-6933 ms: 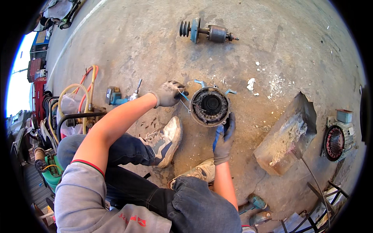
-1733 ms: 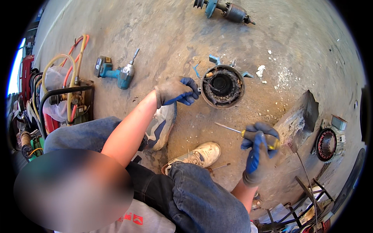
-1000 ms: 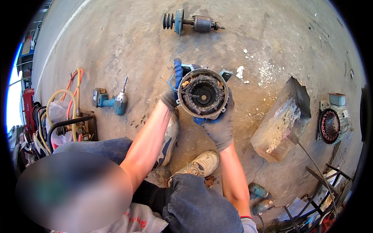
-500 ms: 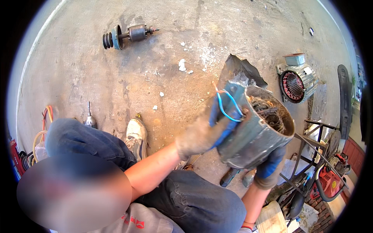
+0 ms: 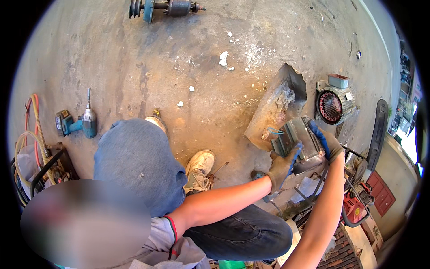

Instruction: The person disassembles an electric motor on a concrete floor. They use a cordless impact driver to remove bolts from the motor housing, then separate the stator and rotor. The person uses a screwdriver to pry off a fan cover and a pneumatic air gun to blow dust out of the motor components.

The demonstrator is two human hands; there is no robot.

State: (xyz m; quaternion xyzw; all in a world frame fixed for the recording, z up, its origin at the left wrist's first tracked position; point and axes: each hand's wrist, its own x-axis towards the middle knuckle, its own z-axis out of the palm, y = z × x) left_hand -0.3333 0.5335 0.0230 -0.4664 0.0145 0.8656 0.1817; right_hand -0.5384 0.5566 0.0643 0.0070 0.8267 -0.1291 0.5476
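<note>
Both gloved hands hold a grey-green motor housing (image 5: pixel 304 136) low over the floor at the right, its ribbed side showing. My left hand (image 5: pixel 282 169) grips its near left side, fingers wrapped against the ribs. My right hand (image 5: pixel 329 142) clasps the far right end, fingers over the rim. A blue wire (image 5: pixel 274 131) sticks out from the housing's left side. The housing's open end is turned out of sight. Right behind it lies a torn, curled dark sheet (image 5: pixel 280 101) with pale scraps in it.
Beyond stands another motor stator (image 5: pixel 330 107) with reddish windings and a box on top. A rotor with a pulley (image 5: pixel 168 6) lies at the far edge. A cordless impact driver (image 5: pixel 80 123) and hoses (image 5: pixel 33 134) are at the left. A red chainsaw (image 5: pixel 354 208) sits at the right.
The motor housing has gone down and away to the right, beside the curled sheet, and its open end has turned out of view. Both hands moved with it, and the view shifted.
</note>
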